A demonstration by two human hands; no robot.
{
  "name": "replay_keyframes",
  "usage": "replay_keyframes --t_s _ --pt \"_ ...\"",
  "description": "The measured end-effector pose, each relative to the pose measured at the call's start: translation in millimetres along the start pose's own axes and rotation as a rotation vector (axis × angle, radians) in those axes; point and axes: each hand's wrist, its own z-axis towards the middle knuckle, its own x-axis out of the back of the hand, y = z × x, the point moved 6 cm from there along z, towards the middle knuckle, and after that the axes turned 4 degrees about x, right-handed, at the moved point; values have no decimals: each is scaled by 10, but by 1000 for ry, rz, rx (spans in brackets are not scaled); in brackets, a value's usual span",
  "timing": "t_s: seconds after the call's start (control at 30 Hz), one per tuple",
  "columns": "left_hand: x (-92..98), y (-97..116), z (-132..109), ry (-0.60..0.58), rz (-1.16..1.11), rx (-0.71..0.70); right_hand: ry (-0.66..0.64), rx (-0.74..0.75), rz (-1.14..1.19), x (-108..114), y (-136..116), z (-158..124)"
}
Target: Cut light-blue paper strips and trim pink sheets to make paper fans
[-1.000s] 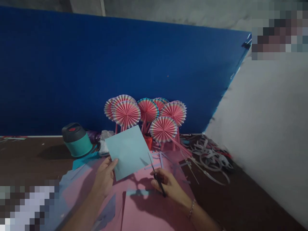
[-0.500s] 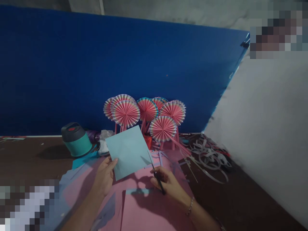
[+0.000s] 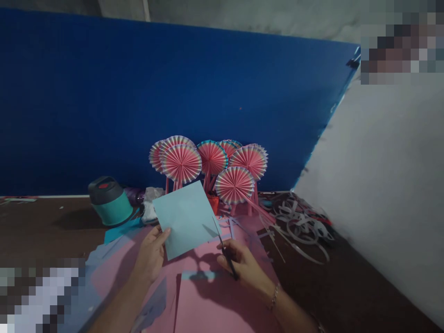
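Note:
My left hand [image 3: 152, 252] pinches the lower left edge of a light blue sheet of paper [image 3: 185, 217], thumb on top. The sheet is held up, tilted, above pink paper [image 3: 211, 305]. In my right hand [image 3: 239, 261] is a pair of dark scissors [image 3: 227, 259], with fingers at the handles. Their blades are at the sheet's right edge, and a shadow of them falls on the blue surface. I cannot tell whether the blades touch the paper. A bracelet [image 3: 274, 296] is on my right wrist.
Several pink pleated paper fans [image 3: 235, 185] stand behind the sheet, against a blue board [image 3: 173, 92]. A teal and dark grey container [image 3: 111, 203] sits at the left. Curled paper strips [image 3: 301, 226] lie at the right, near a white wall [image 3: 388, 185].

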Motion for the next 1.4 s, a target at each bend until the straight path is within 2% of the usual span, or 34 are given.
replay_keyframes --t_s 0.57,0.93,1.4 --pt "48 -59 62 -23 24 -30 58 -16 -40 9 19 -10" --pt "37 -41 33 -1 23 3 86 -42 -44 16 71 3" --pt "67 -70 50 -9 26 -2 103 -7 -89 40 58 12"
